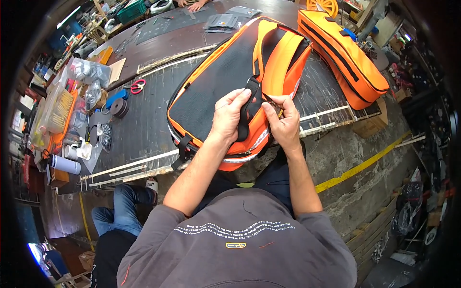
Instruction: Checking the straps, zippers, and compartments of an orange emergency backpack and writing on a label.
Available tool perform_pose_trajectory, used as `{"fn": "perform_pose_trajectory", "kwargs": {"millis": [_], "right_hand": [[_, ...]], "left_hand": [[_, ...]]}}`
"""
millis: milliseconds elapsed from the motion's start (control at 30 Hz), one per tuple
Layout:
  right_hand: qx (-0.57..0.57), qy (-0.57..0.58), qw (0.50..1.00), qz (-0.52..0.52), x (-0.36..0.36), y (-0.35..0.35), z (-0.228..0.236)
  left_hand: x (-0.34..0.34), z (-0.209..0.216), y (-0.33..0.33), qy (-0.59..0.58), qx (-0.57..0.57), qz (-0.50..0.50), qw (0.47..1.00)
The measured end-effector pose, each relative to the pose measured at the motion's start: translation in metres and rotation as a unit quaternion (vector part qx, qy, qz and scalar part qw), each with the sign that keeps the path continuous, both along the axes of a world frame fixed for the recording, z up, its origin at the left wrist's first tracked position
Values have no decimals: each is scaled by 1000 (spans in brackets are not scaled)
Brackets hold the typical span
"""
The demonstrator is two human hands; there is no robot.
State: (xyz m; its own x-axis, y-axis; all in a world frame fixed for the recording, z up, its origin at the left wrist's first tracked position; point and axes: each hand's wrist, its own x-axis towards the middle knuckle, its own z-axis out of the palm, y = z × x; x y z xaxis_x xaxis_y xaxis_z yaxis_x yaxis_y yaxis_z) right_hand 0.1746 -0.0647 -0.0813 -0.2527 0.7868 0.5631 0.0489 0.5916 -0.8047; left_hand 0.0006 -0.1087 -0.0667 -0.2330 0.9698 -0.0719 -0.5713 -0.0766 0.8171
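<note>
An orange backpack [206, 91] with a black back panel lies at the table's near edge, its orange shoulder straps [280, 62] up. My left hand [227, 114] pinches a black webbing strap [253, 85] near its buckle, where it joins the shoulder strap. Close beside it, my right hand [284, 120] is closed around a small tool with a dark pointed tip, seemingly thread snips [274, 104]; my fingers cover most of it. The tip points toward the strap. Below the hands runs the bag's side, with a silvery reflective band [260, 140].
A long orange case [343, 57] with black zips lies to the right. Pink-handled scissors [138, 86], a dark tape roll [119, 108], a white cylinder [66, 164] and plastic bins [60, 110] stand leftward. Another person's hands [196, 6] are at the far edge; someone's jeans-clad leg [117, 211] shows lower left.
</note>
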Motion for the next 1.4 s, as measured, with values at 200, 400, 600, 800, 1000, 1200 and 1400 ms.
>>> {"fn": "perform_pose_trajectory", "kwargs": {"millis": [200,400,600,800,1000,1200,1400], "right_hand": [[26,4,1000,-6,-9,4,15],[47,-9,998,-29,-7,12,10],[10,37,999,23,-12,26,6],[-7,19,994,111,-16,28,25],[-83,-15,988,127,-23,34,29],[-75,68,991,93,-21,50,24],[-134,36,987,82,-19,29,12]], "left_hand": [[3,-3,-1,10,39,-5,999],[1,-5,-3,25,38,-2,999],[-2,-10,1,137,37,39,989],[-11,-15,11,209,59,70,974],[-19,-8,11,251,113,5,961],[-24,-5,6,258,109,-26,959],[-26,-1,3,371,47,0,928]]}}
